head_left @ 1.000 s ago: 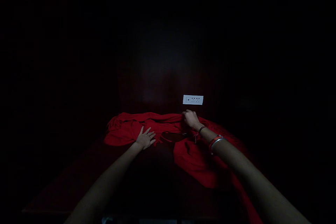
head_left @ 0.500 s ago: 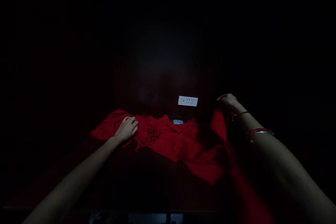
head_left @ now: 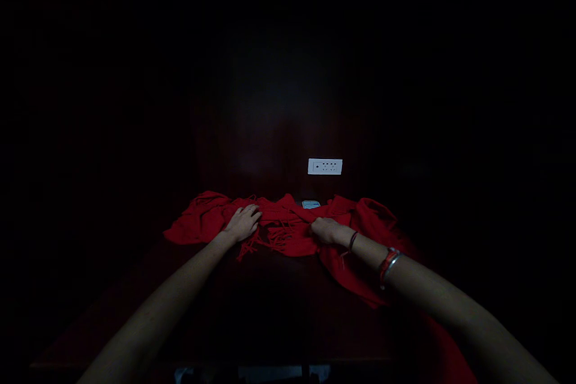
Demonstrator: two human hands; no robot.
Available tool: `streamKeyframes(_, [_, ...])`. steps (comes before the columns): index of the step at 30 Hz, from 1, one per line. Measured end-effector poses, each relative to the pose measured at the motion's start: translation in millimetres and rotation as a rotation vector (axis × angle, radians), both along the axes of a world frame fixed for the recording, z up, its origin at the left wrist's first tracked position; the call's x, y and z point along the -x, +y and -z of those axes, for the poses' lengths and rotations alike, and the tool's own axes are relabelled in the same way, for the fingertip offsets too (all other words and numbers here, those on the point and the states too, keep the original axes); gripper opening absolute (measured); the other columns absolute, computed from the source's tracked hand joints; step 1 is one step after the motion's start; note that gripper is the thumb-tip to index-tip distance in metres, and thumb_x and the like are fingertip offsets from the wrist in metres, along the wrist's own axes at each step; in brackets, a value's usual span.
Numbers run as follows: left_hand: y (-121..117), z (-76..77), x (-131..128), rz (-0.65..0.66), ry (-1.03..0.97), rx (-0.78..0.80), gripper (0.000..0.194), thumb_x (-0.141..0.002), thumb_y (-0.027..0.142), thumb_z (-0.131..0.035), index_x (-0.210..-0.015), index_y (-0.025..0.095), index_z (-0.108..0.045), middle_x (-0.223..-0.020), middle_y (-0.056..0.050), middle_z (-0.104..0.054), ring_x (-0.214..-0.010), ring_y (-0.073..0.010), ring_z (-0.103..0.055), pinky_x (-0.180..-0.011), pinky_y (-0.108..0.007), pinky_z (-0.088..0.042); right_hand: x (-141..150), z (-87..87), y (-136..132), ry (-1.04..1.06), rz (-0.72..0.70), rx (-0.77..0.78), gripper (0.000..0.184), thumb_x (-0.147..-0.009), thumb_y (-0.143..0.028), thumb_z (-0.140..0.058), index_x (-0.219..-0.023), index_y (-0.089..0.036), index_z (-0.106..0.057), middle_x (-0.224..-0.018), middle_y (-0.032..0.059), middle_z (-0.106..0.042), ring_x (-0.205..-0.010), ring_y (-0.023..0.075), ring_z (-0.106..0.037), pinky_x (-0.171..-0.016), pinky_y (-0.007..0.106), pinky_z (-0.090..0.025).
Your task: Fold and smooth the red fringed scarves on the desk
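Observation:
A crumpled red scarf with fringed ends stretches across the dark table. My left hand lies on its left part, fingers spread over the cloth beside the fringe. Right of the middle, my right hand is closed on a fold of the scarf, its fingertips partly hidden. Between the two hands runs a bunch of loose tassels. On the right, the cloth spills down past the table's front, under my right forearm.
A white socket panel is fixed to the dark wall behind. Below it, a small pale-blue object sits partly behind the scarf. The table's front edge crosses the bottom, with pale shapes underneath. Most of the surroundings are too dark to make out.
My right hand has come down and left from the raised right side to the scarf's middle. My left hand has shifted slightly right over the cloth.

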State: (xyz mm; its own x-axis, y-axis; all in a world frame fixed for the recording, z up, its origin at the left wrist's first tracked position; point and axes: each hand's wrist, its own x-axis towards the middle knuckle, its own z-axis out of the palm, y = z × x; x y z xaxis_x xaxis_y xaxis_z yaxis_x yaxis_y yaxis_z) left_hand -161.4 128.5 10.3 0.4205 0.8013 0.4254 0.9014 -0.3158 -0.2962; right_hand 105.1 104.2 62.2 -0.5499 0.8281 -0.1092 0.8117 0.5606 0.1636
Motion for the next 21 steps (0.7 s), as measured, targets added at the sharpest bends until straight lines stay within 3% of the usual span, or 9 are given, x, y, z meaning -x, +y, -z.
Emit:
streamKeyframes(4, [6,-1.3,6,-0.082,-0.033,-0.012,0.037,-0.077,0.025,-0.036,-0.112,0.019,-0.043,-0.121,-0.009,-0.038,-0.111,-0.022,-0.031,-0.087,-0.037,-0.028,-68,-70.6,18,0.026,0.207,-0.247,0.028,-0.075,-0.008,-0.035,-0.089,-0.004,-0.059,-0.098,0.0218,-0.051,-0.092,0.0266,-0.05,-0.072,0.035,-0.038])
streamKeyframes(6, [9,-2.8,6,-0.12,-0.058,-0.012,0.04,-0.077,0.026,-0.036,-0.115,0.018,-0.041,-0.122,-0.01,-0.036,-0.113,-0.0223,-0.029,-0.088,-0.038,-0.027,-104,-101.3,21,0.057,0.397,-0.405,0.031,-0.077,-0.009,-0.031,-0.093,-0.003,-0.057,-0.105,0.0245,-0.046,-0.095,0.0279,-0.046,-0.073,0.039,-0.035])
streamKeyframes(9, [14,-3.5,-3,-0.128,-0.086,-0.002,0.043,-0.077,0.027,-0.036,-0.119,0.019,-0.037,-0.127,-0.009,-0.031,-0.116,-0.0221,-0.024,-0.09,-0.038,-0.024,-137,-122.5,20,0.056,0.534,-0.393,0.026,-0.075,-0.015,-0.039,-0.086,-0.005,-0.06,-0.094,0.0216,-0.052,-0.088,0.0261,-0.05,-0.069,0.039,-0.037])
streamKeyframes(12, [23,0.8,-18,-0.101,-0.091,0.033,0.045,-0.076,0.027,-0.037,-0.121,0.021,-0.034,-0.13,-0.007,-0.027,-0.119,-0.022,-0.019,-0.092,-0.04,-0.021,-127,-113.0,23,0.07,0.52,-0.382,0.025,-0.074,-0.018,-0.041,-0.088,-0.013,-0.061,-0.099,0.0159,-0.051,-0.088,0.0223,-0.05,-0.07,0.034,-0.038])
streamKeyframes(14, [29,6.8,-27,-0.072,-0.075,0.071,0.049,-0.074,0.029,-0.042,-0.122,0.021,-0.032,-0.131,-0.007,-0.025,-0.12,-0.0233,-0.016,-0.092,-0.043,-0.018,-98,-94.1,30,0.094,0.432,-0.38,0.028,-0.076,-0.021,-0.039,-0.097,-0.02,-0.057,-0.108,0.0101,-0.048,-0.095,0.0196,-0.047,-0.075,0.03,-0.037])
streamKeyframes(15, [32,10.2,-31,-0.062,-0.066,0.091,0.053,-0.073,0.03,-0.044,-0.123,0.022,-0.031,-0.132,-0.007,-0.024,-0.12,-0.0243,-0.015,-0.093,-0.045,-0.016,-80,-82.2,34,0.13,0.34,-0.302,0.029,-0.077,-0.023,-0.039,-0.102,-0.022,-0.054,-0.109,0.0086,-0.048,-0.097,0.0187,-0.047,-0.077,0.029,-0.036])
streamKeyframes(16, [35,13.6,-34,-0.057,-0.061,0.11,0.056,-0.072,0.03,-0.047,-0.124,0.022,-0.028,-0.131,-0.007,-0.025,-0.12,-0.0255,-0.014,-0.092,-0.047,-0.014,-61,-68.9,39,0.151,0.282,-0.217,0.033,-0.077,-0.026,-0.038,-0.108,-0.023,-0.049,-0.111,0.0076,-0.047,-0.099,0.0185,-0.046,-0.079,0.03,-0.035])
streamKeyframes(19, [39,20.2,-42,-0.087,-0.07,0.146,0.061,-0.07,0.025,-0.049,-0.126,0.019,-0.025,-0.124,-0.011,-0.037,-0.116,-0.0265,-0.025,-0.092,-0.05,-0.012,-9,-26.8,52,0.13,0.273,-0.156,0.057,-0.067,-0.037,-0.053,-0.119,-0.023,-0.036,-0.114,0.0116,-0.046,-0.104,0.0258,-0.042,-0.083,0.042,-0.03])
streamKeyframes(21, [38,19.0,-45,-0.102,-0.068,0.151,0.052,-0.071,0.021,-0.047,-0.121,0.018,-0.033,-0.112,-0.012,-0.048,-0.106,-0.0243,-0.039,-0.092,-0.047,-0.013,13,-2.8,59,0.105,0.282,-0.134,0.061,-0.063,-0.031,-0.059,-0.119,-0.021,-0.037,-0.109,0.0141,-0.05,-0.103,0.0289,-0.042,-0.084,0.049,-0.025])
